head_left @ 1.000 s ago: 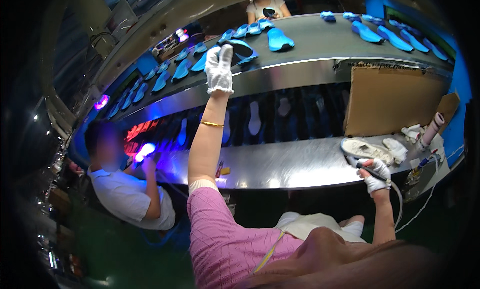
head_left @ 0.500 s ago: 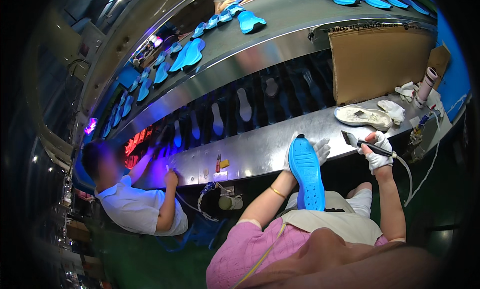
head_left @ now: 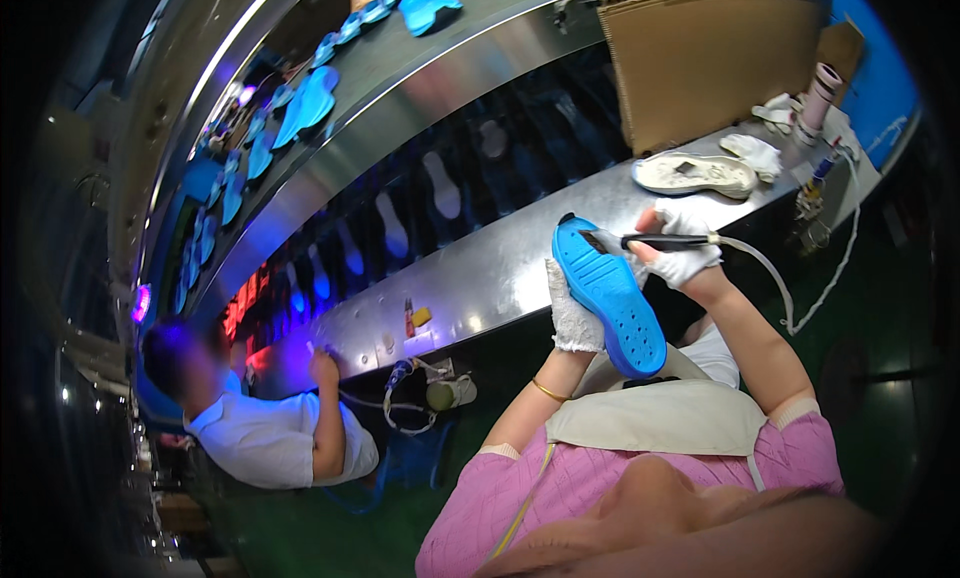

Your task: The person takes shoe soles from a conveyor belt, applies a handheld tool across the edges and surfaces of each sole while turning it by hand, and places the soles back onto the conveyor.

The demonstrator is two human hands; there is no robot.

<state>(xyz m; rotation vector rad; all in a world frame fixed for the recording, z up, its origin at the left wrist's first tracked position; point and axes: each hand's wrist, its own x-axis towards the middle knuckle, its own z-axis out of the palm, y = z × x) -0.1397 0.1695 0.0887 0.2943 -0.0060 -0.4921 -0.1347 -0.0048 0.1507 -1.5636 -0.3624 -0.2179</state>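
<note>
A blue shoe sole [head_left: 612,308] with ridges across it and a group of small holes lies tilted in my left hand [head_left: 573,316]. That hand wears a white glove and grips the sole from its left side and beneath. In my right hand [head_left: 688,250], gloved in white with bare fingertips, is a brush [head_left: 672,242] with a black handle. A pale hose runs from the handle's rear end. The brush's tip is at the sole's far part, close to the black-tipped end; blur hides the exact contact.
A metal bench [head_left: 480,268] runs in front of me, with a cream shoe sole [head_left: 690,176], white cloth [head_left: 752,156] and pink roll [head_left: 818,103] at right. A cardboard sheet [head_left: 720,68] stands behind. Blue soles line the conveyor belt [head_left: 430,73]. A co-worker [head_left: 280,433] sits at left.
My right hand has brought the brush leftward onto or just over the sole. The sole has tilted, its far end leaning left. The whole view has shifted somewhat.
</note>
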